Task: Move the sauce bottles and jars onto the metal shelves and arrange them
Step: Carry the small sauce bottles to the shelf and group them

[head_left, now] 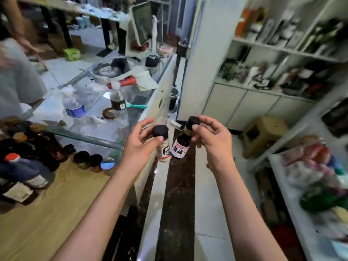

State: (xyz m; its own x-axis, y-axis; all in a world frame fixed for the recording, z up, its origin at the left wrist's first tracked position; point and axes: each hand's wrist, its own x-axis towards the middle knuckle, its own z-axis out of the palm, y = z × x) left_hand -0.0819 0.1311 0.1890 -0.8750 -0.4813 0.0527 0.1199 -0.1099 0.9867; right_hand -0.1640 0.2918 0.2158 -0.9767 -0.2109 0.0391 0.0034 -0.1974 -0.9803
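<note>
head | left hand (140, 146) pinches black cap of pale plastic seasoning bottle (163, 149), right hand (211, 137) pinches cap of dark glass sauce bottle (180, 146) | both hang over the floor beside the bench (56, 194) | likely glass (breakable, slippery); grip the body, not the cap

Pale bottle (164, 149): black cap, white label, dark characters. Dark bottle (180, 146): black cap, white label with red tag. Surface (56, 194): light wood grain. Stool (263, 134): tan. Water bottle (74, 104): clear, blue label. Shelves (282, 49): white.
</note>
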